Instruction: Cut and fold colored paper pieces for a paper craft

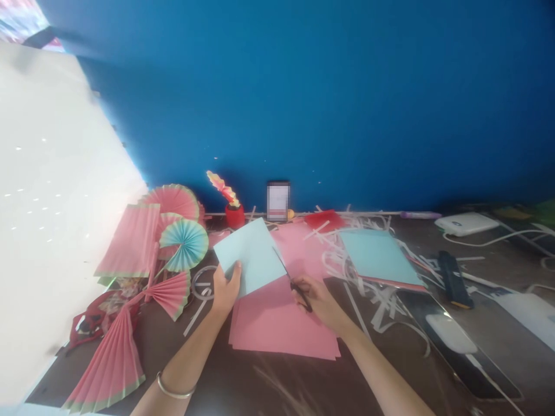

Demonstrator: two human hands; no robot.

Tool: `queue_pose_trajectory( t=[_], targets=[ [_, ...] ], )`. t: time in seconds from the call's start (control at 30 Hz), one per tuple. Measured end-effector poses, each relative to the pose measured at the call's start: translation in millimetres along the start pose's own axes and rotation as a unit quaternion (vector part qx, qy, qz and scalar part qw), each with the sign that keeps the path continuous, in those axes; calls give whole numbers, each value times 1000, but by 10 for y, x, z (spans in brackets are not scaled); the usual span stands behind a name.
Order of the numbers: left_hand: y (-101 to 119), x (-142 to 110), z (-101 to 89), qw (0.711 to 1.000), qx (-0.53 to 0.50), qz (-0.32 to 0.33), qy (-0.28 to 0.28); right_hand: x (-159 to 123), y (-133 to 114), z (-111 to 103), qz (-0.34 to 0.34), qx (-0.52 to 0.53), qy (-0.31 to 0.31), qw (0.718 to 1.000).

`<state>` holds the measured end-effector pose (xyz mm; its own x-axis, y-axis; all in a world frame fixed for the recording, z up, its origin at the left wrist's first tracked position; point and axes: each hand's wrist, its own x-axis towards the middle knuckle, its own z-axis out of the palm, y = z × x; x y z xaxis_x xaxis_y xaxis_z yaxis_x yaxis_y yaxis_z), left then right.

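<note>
- Dark table (243, 386), pleated paper fans (110, 370) crowding its left edge.
- Pink sheets (281, 329), stacked mid-table.
- Pale blue sheet (255, 254), tilted above them, pinched in the left hand (226, 289).
- Right hand (318, 299), closed round the scissors (293, 283).
- Scissors, blades at the pale blue sheet's right edge; from here I can't tell whether they're touching.

The upper frame is filled by a blue wall (303, 104), darkened toward the right edge. The left side is taken up by a white surface (56, 133) dotted with bright spots. At upper left, a pinkish patch (19, 20) is washed out by light. Below, a dark brown tabletop (160, 341) is seen.
</note>
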<state>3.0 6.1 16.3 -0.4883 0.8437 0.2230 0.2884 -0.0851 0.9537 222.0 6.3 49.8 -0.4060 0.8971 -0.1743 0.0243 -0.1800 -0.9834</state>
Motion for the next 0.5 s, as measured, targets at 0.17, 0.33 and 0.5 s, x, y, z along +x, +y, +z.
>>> queue_pose_trajectory(
  t=[0.17,0.33,0.5],
  targets=[
    [17,-16,0,1000,-7,-6,0,21,46,-16,-3,3,-3,1000],
    [25,-21,-3,1000,-7,-7,-3,31,71,-28,0,5,-2,1000],
    [21,-23,-5,1000,2,9,-5,37,84,-42,-1,-6,-2,1000]
  ],
)
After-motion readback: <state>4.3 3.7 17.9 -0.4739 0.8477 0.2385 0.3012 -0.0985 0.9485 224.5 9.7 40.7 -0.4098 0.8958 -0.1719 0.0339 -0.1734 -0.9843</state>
